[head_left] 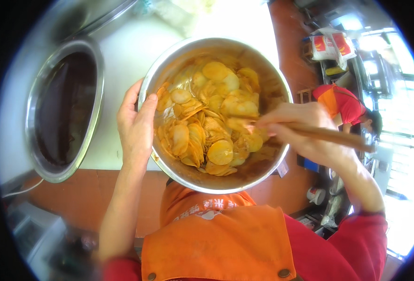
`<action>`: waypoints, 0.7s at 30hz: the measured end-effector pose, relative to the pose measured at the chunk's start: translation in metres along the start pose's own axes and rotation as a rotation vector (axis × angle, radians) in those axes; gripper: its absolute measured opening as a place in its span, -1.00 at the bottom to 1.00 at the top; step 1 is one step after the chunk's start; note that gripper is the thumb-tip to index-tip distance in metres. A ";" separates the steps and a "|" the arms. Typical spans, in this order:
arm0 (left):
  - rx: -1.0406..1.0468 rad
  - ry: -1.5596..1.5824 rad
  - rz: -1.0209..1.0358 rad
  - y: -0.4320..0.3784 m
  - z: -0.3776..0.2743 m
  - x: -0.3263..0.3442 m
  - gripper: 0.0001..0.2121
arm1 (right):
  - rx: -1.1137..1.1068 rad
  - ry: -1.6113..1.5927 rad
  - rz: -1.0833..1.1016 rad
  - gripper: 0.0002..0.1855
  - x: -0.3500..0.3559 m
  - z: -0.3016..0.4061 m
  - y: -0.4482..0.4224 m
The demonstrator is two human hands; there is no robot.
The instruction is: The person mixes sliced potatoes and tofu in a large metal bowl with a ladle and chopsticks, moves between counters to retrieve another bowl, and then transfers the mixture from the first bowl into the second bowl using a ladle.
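Observation:
A wide stainless steel bowl (221, 189) stands near the table's edge, close to my orange apron. Inside lie many thin, round potato-like slices (220, 152), coated in an orange-brown sauce. My left hand (136, 123) grips the bowl's left rim, thumb inside and fingers outside. Over the right rim, my right hand (298, 123) is closed around wooden chopsticks (328, 136), whose tips reach in among the slices. The hand is slightly blurred, and the tips are partly hidden by the slices.
A large metal basin (96, 130) of dark liquid stands at left on the white table (122, 52). A co-worker (343, 105) in red and orange bends at far right, near shelving with printed sacks (333, 45). A white bucket (315, 195) is on the right.

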State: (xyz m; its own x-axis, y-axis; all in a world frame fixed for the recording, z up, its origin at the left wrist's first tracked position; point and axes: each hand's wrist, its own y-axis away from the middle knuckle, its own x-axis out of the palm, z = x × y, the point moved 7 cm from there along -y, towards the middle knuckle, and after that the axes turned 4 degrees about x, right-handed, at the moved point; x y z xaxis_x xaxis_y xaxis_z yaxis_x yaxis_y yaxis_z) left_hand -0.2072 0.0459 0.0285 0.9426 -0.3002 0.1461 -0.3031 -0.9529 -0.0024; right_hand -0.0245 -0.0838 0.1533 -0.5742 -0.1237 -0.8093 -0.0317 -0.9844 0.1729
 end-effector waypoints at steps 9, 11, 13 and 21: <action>0.024 0.049 0.001 0.001 0.006 0.008 -0.71 | -0.038 0.176 -0.318 -0.84 0.029 -0.062 -0.019; 0.020 0.038 -0.020 0.003 0.002 0.011 -0.71 | 0.006 -0.028 -0.382 -0.84 0.037 -0.070 -0.032; 0.022 0.038 -0.043 0.003 -0.002 0.012 -0.71 | 0.240 -0.301 -0.293 -0.84 0.053 -0.067 -0.050; 0.058 0.103 -0.121 0.031 -0.004 0.016 -0.68 | -0.335 -0.251 -0.298 -0.88 0.072 0.009 -0.017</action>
State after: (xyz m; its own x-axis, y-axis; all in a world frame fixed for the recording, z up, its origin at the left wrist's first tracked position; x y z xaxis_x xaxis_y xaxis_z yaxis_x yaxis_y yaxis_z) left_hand -0.2017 0.0114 0.0348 0.9515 -0.1803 0.2494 -0.1770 -0.9836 -0.0357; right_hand -0.0725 -0.0751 0.0974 -0.7600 0.1622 -0.6294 0.0159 -0.9634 -0.2675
